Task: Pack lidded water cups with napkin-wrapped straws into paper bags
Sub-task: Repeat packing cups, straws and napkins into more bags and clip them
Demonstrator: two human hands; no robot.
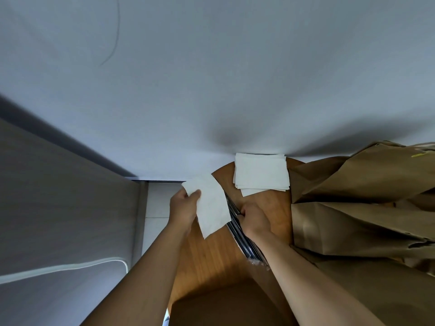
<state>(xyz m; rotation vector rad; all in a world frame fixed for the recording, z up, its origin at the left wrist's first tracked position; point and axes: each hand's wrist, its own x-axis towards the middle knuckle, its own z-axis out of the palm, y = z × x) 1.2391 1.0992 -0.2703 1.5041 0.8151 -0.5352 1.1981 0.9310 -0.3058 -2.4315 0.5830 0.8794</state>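
My left hand (pixel 183 205) pinches a limp napkin (pixel 211 205) by its top corner; it hangs below my fingers. My right hand (pixel 253 218) curls around slick, stiff straws (pixel 237 228); I'd grip them mid-length, gently.

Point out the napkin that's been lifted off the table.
The single napkin pinched in the left hand, held up beside the straws. The others lie flat in the stack.

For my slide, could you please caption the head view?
Left hand holds a napkin; right hand grips straws.
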